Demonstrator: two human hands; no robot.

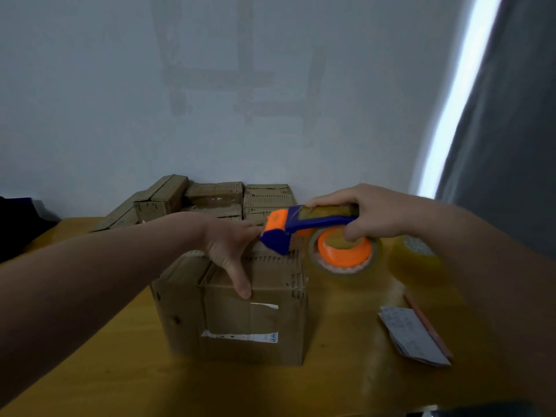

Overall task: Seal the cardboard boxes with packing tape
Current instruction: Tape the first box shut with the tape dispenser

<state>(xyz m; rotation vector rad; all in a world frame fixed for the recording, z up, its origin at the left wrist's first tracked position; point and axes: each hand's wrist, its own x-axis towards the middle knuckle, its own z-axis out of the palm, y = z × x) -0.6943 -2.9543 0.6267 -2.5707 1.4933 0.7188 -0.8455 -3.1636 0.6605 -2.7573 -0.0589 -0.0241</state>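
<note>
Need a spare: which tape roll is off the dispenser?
The right roll, lying alone on the table. The other roll sits on the orange hub of the dispenser, which the right hand grips.

Yellow-brown wooden table (346,386) is seen across the foreground. Folded paper (412,335) with faint print is laid flat on it at right. A reddish pencil (428,326) is set along the paper's right edge. Pale wall (90,85) with faint marks behind. Grey curtain (517,130) at right, edged by a bright light strip (457,94). Dark blurred object (18,218) noted far left.
</note>
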